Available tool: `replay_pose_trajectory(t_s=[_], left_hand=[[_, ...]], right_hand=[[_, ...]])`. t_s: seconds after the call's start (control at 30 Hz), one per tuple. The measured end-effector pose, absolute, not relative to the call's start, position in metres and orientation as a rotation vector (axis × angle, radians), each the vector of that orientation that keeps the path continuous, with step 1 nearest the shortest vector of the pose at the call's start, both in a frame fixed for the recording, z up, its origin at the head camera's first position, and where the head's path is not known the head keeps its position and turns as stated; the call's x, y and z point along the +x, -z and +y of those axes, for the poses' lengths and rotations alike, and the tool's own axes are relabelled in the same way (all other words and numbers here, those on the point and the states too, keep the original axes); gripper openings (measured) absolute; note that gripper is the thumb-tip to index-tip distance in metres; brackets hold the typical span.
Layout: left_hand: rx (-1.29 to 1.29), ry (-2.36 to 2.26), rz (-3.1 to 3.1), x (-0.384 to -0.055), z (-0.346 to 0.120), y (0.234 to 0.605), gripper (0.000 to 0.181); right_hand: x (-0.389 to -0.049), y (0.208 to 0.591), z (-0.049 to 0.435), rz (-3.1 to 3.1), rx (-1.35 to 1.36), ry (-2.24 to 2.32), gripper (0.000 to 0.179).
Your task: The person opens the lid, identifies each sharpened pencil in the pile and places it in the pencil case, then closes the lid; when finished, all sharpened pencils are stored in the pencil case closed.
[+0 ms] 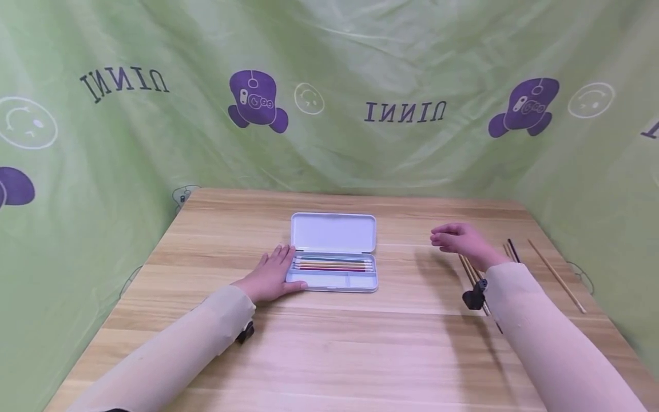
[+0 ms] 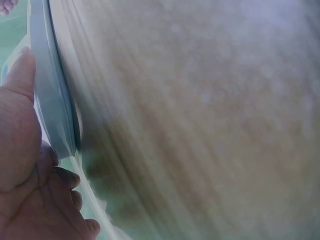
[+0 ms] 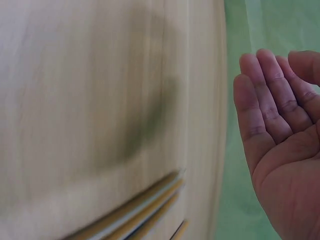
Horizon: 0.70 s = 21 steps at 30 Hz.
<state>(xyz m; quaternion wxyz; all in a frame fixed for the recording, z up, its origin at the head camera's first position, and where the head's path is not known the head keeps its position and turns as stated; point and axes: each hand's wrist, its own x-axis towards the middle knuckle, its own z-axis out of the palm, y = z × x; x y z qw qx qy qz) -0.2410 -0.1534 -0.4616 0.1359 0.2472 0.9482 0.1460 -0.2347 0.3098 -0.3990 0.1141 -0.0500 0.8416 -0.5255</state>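
Observation:
A pale blue pencil case (image 1: 320, 280) lies on the table with its lid (image 1: 333, 232) folded back. Several coloured pencils (image 1: 333, 264) lie side by side in its rear compartment; the front compartments hold nothing visible. My left hand (image 1: 270, 277) rests against the case's left end, fingers extended along it and thumb at the front corner. In the left wrist view, that thumb (image 2: 22, 75) touches the case's side. Raised above the table to the right, my right hand (image 1: 463, 243) holds nothing, its fingers loosely bent. Several thin pencils (image 1: 467, 270) lie beneath it, partly hidden by the wrist.
One long, light brown pencil-like stick (image 1: 556, 276) lies apart near the table's right edge. A dark-tipped one (image 1: 512, 249) lies beyond the right wrist. The wooden table (image 1: 329, 355) meets a green printed curtain (image 1: 329, 154) at the back and sides.

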Motion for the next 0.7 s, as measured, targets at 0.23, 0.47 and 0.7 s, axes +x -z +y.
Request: replay_pose_trajectory(t_s=[0.23,0.47,0.7], left_hand=[[0.712,-0.449,2.735,-0.24,-0.154,0.458,0.103],[0.713,-0.447,2.742,-0.24,-0.153,0.457,0.103],[0.714,-0.455,2.739,-0.238,-0.152,0.457,0.102]], right_hand=[[-0.221,0.406,0.337,2.494,-0.044,1.593,0.054],[-0.208,0.419,0.359,2.544,0.041,1.64,0.055],[-0.191,0.432,0.375,2.587,0.124,1.676,0.056]])
